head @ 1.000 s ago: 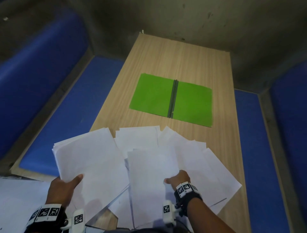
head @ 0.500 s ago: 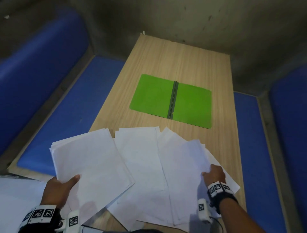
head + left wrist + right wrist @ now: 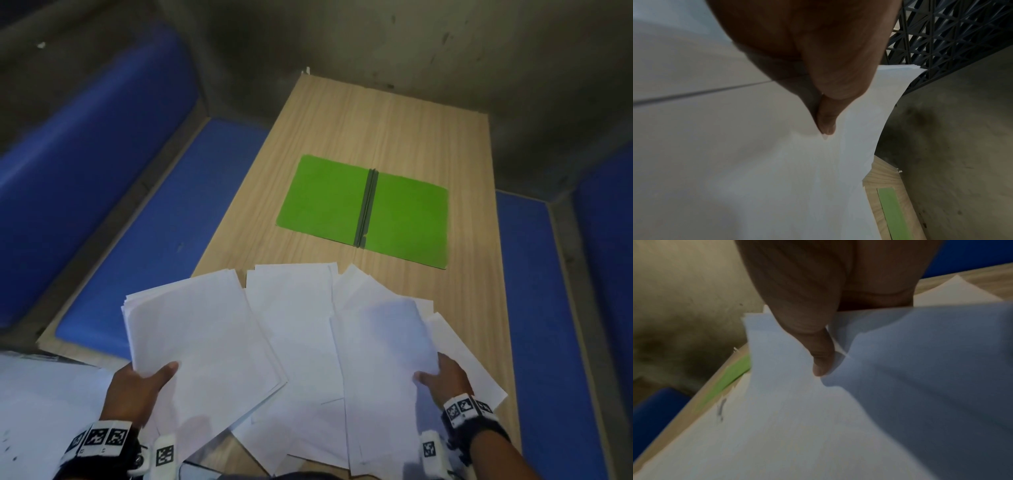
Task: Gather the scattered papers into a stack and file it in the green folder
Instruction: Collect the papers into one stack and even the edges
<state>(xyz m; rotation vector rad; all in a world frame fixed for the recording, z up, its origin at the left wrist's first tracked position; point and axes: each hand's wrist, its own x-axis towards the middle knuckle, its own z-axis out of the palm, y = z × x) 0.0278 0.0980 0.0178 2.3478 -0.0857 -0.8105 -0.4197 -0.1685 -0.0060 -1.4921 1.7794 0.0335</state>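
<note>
My left hand (image 3: 137, 383) grips a lifted stack of white papers (image 3: 198, 335) at its near edge, thumb on top; the left wrist view shows the same thumb (image 3: 827, 125) pressed on that stack (image 3: 756, 162). My right hand (image 3: 442, 380) pinches the near right corner of a white sheet (image 3: 383, 342) that is raised off the pile, thumb (image 3: 821, 365) on top in the right wrist view. More loose white sheets (image 3: 294, 325) lie fanned between the hands on the wooden table (image 3: 376, 130). The green folder (image 3: 363, 209) lies open flat beyond them.
Blue bench cushions run along the left (image 3: 144, 222) and right (image 3: 537, 308) sides of the table. A grey wall (image 3: 411, 41) closes the far end. Another white surface (image 3: 37, 411) sits at the near left below my left wrist.
My right hand let go of the middle sheets, moved right across the pile and took hold of a sheet at the right side, lifting it. My left hand kept holding its stack.
</note>
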